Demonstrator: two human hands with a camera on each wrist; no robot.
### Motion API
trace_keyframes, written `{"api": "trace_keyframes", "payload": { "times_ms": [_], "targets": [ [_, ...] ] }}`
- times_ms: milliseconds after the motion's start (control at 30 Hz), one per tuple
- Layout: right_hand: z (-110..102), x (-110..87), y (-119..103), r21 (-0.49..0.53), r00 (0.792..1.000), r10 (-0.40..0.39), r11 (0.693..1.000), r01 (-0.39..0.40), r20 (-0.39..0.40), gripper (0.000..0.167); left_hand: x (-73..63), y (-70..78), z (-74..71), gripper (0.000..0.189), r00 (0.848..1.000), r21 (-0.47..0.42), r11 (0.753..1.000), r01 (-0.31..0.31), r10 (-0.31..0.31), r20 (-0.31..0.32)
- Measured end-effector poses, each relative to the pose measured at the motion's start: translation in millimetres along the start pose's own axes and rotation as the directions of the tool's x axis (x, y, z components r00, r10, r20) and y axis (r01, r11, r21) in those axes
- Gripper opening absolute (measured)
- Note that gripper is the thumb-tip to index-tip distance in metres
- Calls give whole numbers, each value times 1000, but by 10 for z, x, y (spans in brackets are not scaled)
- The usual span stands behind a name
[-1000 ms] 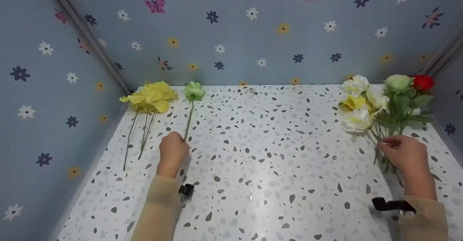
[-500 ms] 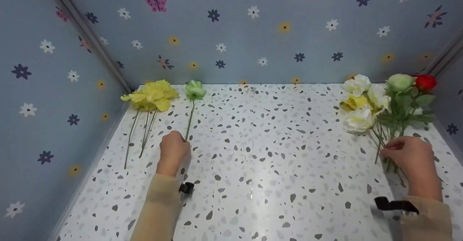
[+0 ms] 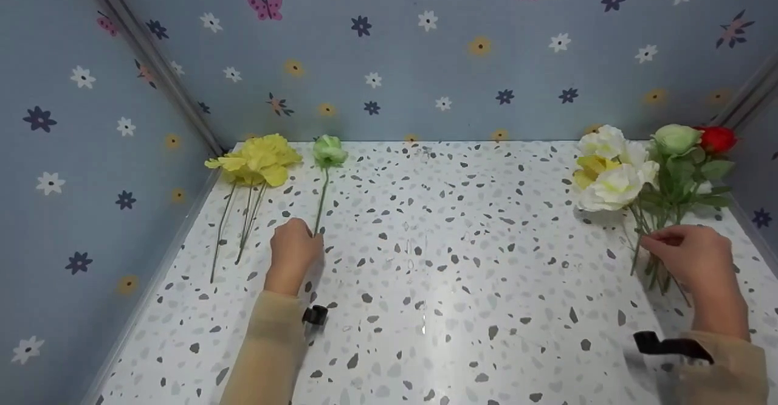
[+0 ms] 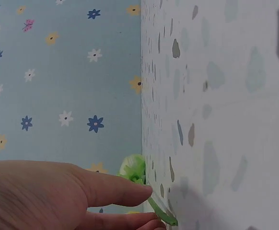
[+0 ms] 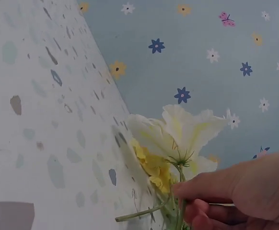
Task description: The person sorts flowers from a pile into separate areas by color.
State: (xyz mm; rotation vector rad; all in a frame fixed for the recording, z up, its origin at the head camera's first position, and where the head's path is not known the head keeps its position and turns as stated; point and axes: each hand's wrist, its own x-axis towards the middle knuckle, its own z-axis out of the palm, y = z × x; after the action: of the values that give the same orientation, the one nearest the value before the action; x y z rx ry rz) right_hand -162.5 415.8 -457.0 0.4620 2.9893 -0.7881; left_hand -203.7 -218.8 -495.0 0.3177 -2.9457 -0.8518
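On the left, my left hand point(image 3: 294, 252) pinches the stem of a pale green flower point(image 3: 329, 151) lying on the table. In the left wrist view its green head point(image 4: 132, 166) shows beyond the thumb, and the stem's end points out past the fingers. On the right, my right hand point(image 3: 699, 256) pinches the stem of a white flower point(image 3: 615, 187) with thumb and fingertips. The right wrist view shows this white bloom point(image 5: 180, 129) from behind, above a yellow flower point(image 5: 154, 167). Other stems of the bunch lie beneath this hand, partly hidden by it.
Several yellow flowers point(image 3: 261, 159) lie at the far left, stems toward me. The right-hand bunch also has a green bud point(image 3: 676, 140), a red flower point(image 3: 718, 140) and leaves. Patterned blue walls point(image 3: 419, 58) bound the speckled table point(image 3: 456, 241) behind and at the sides.
The front white flower has risen a little off the bunch and shifted up and right with my right hand, covering more of the other white blooms. My left hand stays almost still on the green flower's stem.
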Motion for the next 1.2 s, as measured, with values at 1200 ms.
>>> {"api": "trace_keyframes", "payload": {
  "times_ms": [1200],
  "targets": [
    [3, -65, -392, 517, 1000, 13, 856, -15, 8, 40, -174, 381, -92, 24, 991, -70, 989, -133, 130, -43]
  ]
}}
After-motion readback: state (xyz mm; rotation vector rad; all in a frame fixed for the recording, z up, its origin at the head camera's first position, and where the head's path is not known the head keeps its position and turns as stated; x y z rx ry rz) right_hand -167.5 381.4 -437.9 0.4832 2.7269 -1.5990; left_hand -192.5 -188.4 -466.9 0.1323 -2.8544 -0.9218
